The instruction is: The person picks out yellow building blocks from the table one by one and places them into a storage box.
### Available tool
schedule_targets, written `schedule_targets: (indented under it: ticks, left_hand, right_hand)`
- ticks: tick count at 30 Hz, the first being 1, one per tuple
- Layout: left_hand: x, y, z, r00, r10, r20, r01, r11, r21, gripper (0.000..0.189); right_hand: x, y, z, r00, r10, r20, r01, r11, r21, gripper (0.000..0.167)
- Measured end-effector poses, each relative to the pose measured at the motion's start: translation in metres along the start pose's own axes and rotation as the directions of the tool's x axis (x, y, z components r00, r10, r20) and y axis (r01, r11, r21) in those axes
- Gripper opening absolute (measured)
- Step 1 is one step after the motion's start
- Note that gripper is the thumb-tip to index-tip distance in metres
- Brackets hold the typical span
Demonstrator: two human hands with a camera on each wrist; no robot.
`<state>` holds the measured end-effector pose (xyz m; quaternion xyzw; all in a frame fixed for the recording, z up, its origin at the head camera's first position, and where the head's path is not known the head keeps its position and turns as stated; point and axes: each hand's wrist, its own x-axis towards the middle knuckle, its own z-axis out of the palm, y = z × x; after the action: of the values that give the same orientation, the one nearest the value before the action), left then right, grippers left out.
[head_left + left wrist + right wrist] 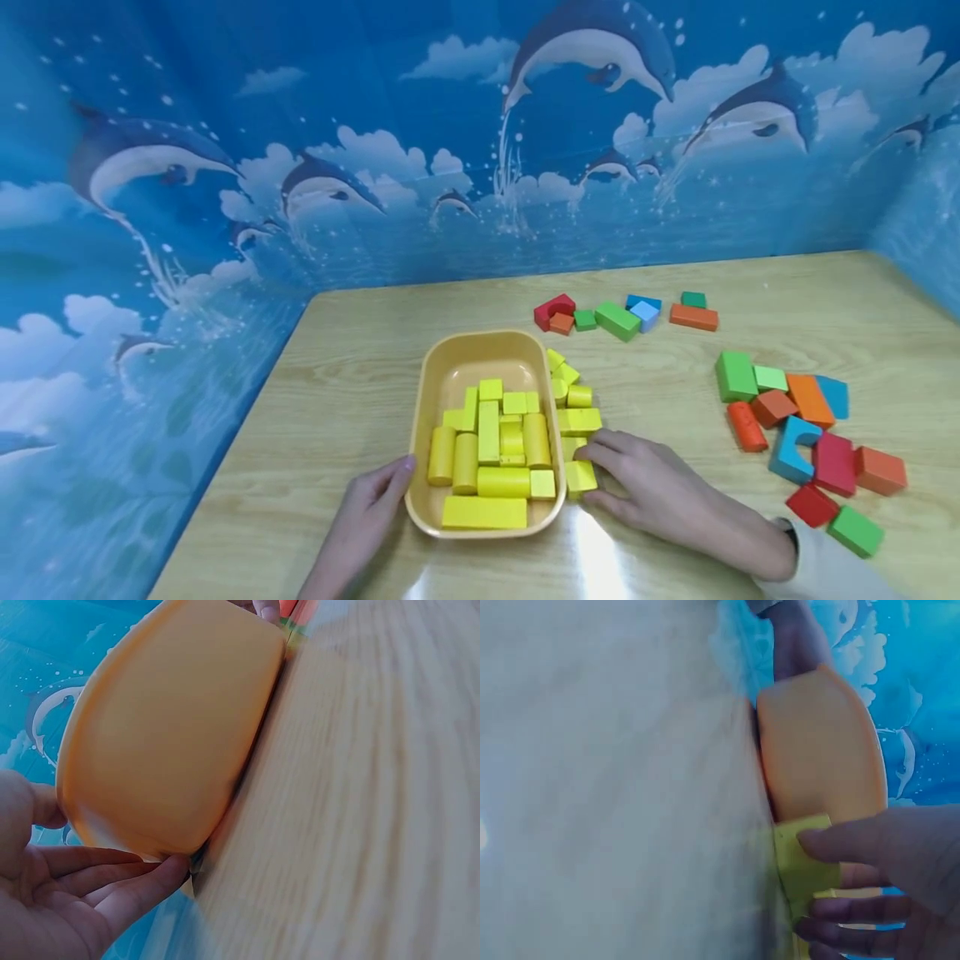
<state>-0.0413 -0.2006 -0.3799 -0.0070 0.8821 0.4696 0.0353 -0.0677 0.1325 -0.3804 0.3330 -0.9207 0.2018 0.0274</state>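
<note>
A tan plastic tray (pixel 459 354) holds several yellow blocks, among them cylinders (pixel 465 462) and a long rectangular block (pixel 483 512). My left hand (pixel 367 508) grips the tray's left side near its front corner; in the left wrist view, the thumb is at the rim and the fingertips (pixel 176 866) reach the lower edge. Just outside the tray's right wall, my right hand (pixel 652 492) pinches a yellow block (pixel 581 478), thumb toward the front and fingers on the far side. More yellow blocks (pixel 579 420) lie in a row along that wall, partly hidden by the hand.
On the wooden table (pixel 360 358), blocks in red, green, orange and blue lie to the right, including a blue arch (pixel 789 450) and a red cylinder (pixel 747 427). Another loose row, with a green block (pixel 617 321), lies behind the tray. A dolphin-print backdrop (pixel 420 233) borders the table.
</note>
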Motion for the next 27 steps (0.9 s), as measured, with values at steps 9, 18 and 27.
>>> schedule_targets:
  ticks: [9, 18, 27]
  left_hand:
    - [0.001, 0.0, 0.0, 1.0, 0.007, -0.011, -0.007, 1.0, 0.004, 0.044]
    - [0.001, -0.001, 0.001, 1.0, 0.024, -0.003, -0.024, 1.0, -0.016, 0.042]
    - [0.001, -0.001, 0.0, 0.998, 0.058, -0.016, -0.058, 0.998, 0.003, 0.04]
  right_hand:
    - [0.027, 0.01, -0.05, 0.998, 0.046, 0.03, -0.049, 0.993, 0.108, 0.035]
    - [0.116, -0.012, -0.052, 0.995, -0.082, 0.059, 0.069, 0.978, 0.194, 0.035]
    - [0.171, -0.034, 0.0, 0.99, -0.131, 0.048, 0.123, 0.981, 0.148, 0.033]
